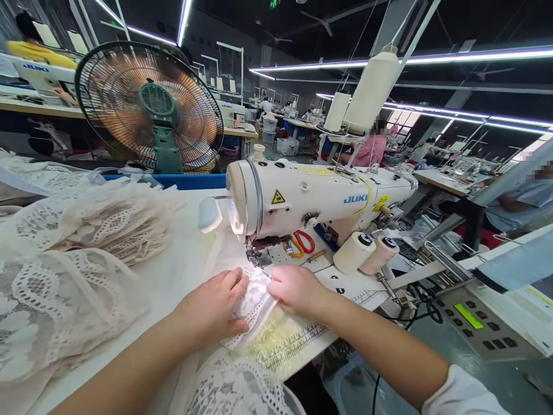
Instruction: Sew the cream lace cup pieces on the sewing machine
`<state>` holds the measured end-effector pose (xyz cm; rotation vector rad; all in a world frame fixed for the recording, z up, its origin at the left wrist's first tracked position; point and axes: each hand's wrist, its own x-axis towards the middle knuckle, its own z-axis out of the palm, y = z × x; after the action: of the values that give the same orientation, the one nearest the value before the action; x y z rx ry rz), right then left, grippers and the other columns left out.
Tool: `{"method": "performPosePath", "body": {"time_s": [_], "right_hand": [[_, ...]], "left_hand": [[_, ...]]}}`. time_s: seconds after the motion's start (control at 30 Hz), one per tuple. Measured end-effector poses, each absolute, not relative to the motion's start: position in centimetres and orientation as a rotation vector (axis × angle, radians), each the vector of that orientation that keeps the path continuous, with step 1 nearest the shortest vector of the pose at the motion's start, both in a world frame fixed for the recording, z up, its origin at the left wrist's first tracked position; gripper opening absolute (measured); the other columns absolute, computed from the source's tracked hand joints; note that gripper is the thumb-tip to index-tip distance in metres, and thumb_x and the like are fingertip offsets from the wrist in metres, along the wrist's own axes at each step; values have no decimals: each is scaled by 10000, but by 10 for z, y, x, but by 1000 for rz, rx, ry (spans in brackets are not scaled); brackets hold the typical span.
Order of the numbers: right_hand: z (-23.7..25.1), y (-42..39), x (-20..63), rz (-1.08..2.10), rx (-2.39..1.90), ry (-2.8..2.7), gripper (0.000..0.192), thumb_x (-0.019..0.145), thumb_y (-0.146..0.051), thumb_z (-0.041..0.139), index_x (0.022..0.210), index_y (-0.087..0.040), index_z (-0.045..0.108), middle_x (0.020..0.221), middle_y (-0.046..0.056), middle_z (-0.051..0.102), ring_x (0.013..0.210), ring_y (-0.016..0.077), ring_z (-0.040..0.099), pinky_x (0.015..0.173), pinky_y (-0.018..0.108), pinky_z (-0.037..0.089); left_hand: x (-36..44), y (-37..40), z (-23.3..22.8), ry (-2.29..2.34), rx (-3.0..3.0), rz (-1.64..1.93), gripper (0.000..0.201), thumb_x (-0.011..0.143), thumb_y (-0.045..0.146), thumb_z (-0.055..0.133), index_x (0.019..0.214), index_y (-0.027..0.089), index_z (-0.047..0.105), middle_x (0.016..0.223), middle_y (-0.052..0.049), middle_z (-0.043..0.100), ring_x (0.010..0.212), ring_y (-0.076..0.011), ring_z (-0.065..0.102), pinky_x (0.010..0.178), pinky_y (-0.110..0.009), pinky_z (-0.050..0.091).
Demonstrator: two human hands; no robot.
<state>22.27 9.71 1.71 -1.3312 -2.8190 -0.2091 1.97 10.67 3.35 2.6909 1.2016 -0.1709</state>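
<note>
White lace fabric [254, 297] lies under the head of a JUKI sewing machine [298, 193], close to its presser foot [258, 257]. My left hand [213, 302] rests on the lace's left side, thumb and fingers apart, pressing it against the table. On the other side my right hand [298, 290] is closed, with the lace's edge pinched between thumb and fingers. More lace [242, 389] hangs toward me over the table's front edge. Whether the needle is in the cloth cannot be made out.
Piles of lace pieces [82, 288] cover the table's left. Red-handled scissors [305, 242] and thread cones [354, 252] lie behind and right of the needle area. A large fan [151, 109] stands beyond. A control panel [475, 317] sits at right; people work at other machines.
</note>
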Motion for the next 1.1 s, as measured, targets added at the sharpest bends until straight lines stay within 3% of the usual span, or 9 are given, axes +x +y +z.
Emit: {"method": "performPosePath", "body": {"time_s": [0.07,0.17,0.23,0.33,0.43,0.57,0.83,1.1], "right_hand": [[14,90,231,-302,-1301,-2763,64,791,-183,586,738,-172,619,855,63,618,729,173,508,527,266,326],[8,82,243,-457,-1161,-2675,106,811,-124,525,759,-166,607,1179,107,603,876,193,523,620,284,392],[4,80,246,-525,-1046,-2663,139,828,-105,499,757,-172,598,1247,92,590,894,192,524,656,298,401],[0,78,246,-518,-961,-2683,139,832,-113,507,732,-186,571,863,46,672,711,169,504,598,293,369],[-5,75,240,-464,-934,-2677,175,847,-124,487,699,-197,544,630,12,571,647,168,472,554,287,338],[-13,75,231,-391,-849,-2624,176,867,-137,478,728,-190,572,681,25,599,694,173,485,592,282,384],[-22,84,222,-344,-858,-2596,115,817,-144,540,728,-171,609,723,24,626,638,155,477,555,274,363],[-24,87,212,-324,-1033,-2547,153,854,-175,500,743,-179,606,700,22,620,642,164,509,562,291,359]], "left_hand": [[19,106,36,1211,2688,-174,637,758,348,673,1307,76,497,1393,-235,448,1249,-360,462,998,-476,439],[19,105,37,1224,2694,-193,592,758,355,666,1271,92,532,1377,-213,472,1233,-340,481,1011,-448,431],[18,105,36,1215,2712,-158,581,755,383,655,1247,92,551,1377,-207,474,1208,-335,498,999,-440,441],[19,105,31,1201,2776,-42,525,790,452,582,1171,91,601,1384,-199,473,1146,-342,527,959,-473,463],[20,105,28,1219,2816,53,456,836,470,510,1077,104,636,1302,-185,552,1069,-343,558,896,-500,486],[20,107,29,1229,2814,100,387,786,455,587,1014,148,647,1243,-165,597,1021,-334,577,864,-487,500],[16,118,29,1257,2813,23,504,778,432,579,1160,104,604,1340,-180,532,1133,-350,542,972,-471,450],[3,132,27,1225,2755,92,396,810,225,499,1195,162,567,1311,-144,567,1238,-317,487,1059,-612,312]]}}
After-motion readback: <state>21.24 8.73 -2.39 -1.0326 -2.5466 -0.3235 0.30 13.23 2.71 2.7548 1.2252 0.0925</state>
